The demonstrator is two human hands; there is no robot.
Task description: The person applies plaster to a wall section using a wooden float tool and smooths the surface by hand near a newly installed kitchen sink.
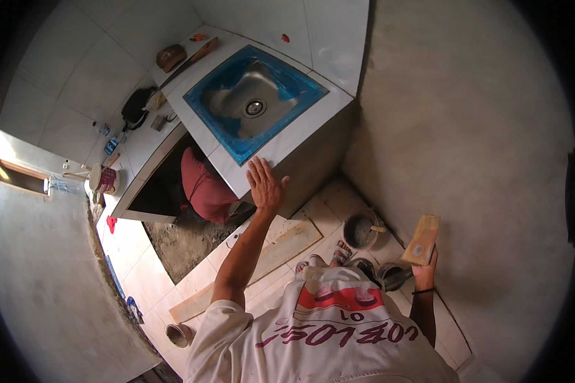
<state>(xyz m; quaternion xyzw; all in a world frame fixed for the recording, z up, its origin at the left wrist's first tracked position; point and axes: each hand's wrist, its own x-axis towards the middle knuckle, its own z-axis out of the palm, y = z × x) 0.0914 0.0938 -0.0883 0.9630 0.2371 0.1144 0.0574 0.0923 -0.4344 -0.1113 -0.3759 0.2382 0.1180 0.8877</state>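
Note:
My left hand [265,186] lies flat on the front corner of the white-tiled counter [227,167], fingers stretched out, just below the sink's near corner. The steel sink [254,107] is set in the counter, its rim covered with torn blue film. At my right side, beside the grey wall, my right hand [427,270] is closed round a yellowish rectangular float [421,240]. The float's flat face shows and is smeared with grey; its handle is hidden.
Under the counter crouches a person in a red shirt [206,188]. A mortar bucket [361,230] stands by my feet, and a long board [286,252] lies on the floor tiles. A brown cap [171,57], a black bag [136,108] and a white bucket [105,179] sit along the counter.

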